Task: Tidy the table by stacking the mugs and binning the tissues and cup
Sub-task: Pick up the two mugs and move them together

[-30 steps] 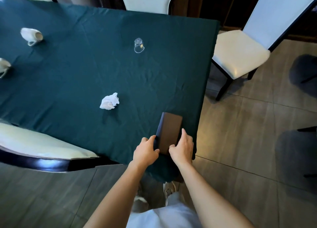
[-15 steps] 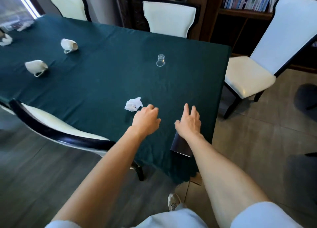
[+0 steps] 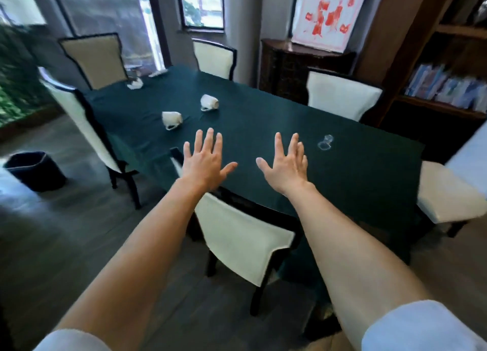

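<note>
Two white mugs lie on their sides on the dark green tablecloth (image 3: 263, 118): one (image 3: 171, 119) nearer me, the other (image 3: 209, 102) behind it. A clear plastic cup (image 3: 325, 142) lies tipped over to the right. A crumpled white tissue (image 3: 135, 83) rests at the table's far left end. My left hand (image 3: 204, 160) and my right hand (image 3: 286, 163) are both stretched out above the table's near side, fingers spread, holding nothing. The tissue seen earlier near the front edge is hidden behind my hands or arms.
A black bin (image 3: 35, 170) stands on the floor at the left. White-cushioned chairs ring the table; one chair back (image 3: 242, 234) is directly below my arms. A dark cabinet (image 3: 284, 68) and a bookshelf (image 3: 448, 87) stand behind on the right.
Both hands let go of the dark brown object at the table's edge and rose, fingers spreading. The camera tilted up, bringing the whole table and the bin into view.
</note>
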Available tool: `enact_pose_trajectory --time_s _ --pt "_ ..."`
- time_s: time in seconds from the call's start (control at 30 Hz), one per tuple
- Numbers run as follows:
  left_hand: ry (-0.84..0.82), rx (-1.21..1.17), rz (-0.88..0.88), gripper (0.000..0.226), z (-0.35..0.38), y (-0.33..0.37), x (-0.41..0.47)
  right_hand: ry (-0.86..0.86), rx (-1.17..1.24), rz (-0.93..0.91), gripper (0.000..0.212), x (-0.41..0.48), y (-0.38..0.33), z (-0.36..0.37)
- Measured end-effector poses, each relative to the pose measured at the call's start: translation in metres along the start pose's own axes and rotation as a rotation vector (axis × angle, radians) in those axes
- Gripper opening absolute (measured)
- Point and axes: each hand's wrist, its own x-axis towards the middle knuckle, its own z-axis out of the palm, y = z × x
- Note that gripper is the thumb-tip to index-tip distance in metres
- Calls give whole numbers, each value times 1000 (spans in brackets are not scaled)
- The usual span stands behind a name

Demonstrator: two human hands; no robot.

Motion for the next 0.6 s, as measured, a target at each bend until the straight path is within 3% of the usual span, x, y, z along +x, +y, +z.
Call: enact_pose_trajectory --time_s 0.2,0.6 --pt "90 -28 -172 96 -26 -126 -31 4 -80 -202 89 5 -110 30" --pt "20 11 -386 95 -4 -280 -5 -32 -57 -372 90 85 -245 105"
